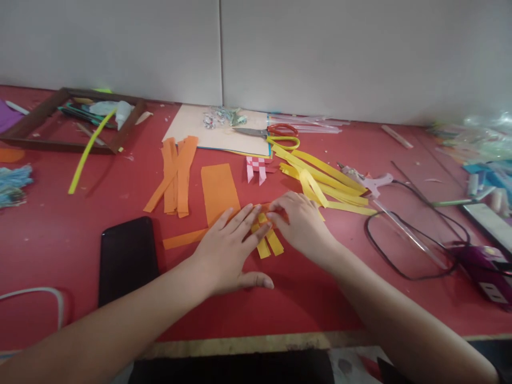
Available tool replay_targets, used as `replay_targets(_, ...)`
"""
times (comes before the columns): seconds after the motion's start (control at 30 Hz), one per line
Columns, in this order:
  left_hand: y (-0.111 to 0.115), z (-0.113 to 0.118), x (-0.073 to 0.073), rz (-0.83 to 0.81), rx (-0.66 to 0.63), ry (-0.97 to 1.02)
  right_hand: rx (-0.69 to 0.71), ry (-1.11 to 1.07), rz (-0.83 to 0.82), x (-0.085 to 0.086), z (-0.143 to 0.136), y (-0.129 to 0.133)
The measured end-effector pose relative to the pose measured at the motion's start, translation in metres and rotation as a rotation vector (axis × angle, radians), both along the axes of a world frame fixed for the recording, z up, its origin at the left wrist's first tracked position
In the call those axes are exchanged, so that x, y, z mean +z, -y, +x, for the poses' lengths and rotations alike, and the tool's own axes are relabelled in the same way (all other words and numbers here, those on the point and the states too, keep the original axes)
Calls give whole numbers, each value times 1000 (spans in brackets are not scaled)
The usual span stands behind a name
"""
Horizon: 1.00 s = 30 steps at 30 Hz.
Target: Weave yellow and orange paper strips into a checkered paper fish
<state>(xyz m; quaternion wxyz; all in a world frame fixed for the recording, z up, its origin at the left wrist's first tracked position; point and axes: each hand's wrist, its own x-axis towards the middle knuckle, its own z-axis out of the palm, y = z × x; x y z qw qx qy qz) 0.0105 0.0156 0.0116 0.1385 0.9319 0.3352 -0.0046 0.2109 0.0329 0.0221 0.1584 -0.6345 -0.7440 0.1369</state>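
toward the worktop's [308, 306] front edge, my left hand [228, 248] lies flat across 2 yellow strips [263, 248]; my right hand [302, 224] pinches the orange strip [264, 208] crossing them. even pressure should prevent skewing.

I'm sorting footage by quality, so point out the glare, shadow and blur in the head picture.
Head view: pale glare washes over the red table at left; in the same head view, a darker shadow falls on it below the right hand; again in head view, the clear plastic at the right edge looks smeared.
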Motion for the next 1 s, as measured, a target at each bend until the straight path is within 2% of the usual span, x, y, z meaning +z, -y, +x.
replay_targets(0.23, 1, 0, -3, 29, 10, 10, 2, -96, -51, -4, 12, -16)
replay_targets(0.47, 0, 1, -2, 1, 12, 25, 9, -49, -97, 1, 12, -16)
replay_targets(0.7, 0, 2, 0, -20, 22, 14, -7, -21, -54, -5, 10, -17)
replay_targets(1.0, 1, 2, -2, 0, 24, 10, -10, -45, -95, -5, 12, -19)
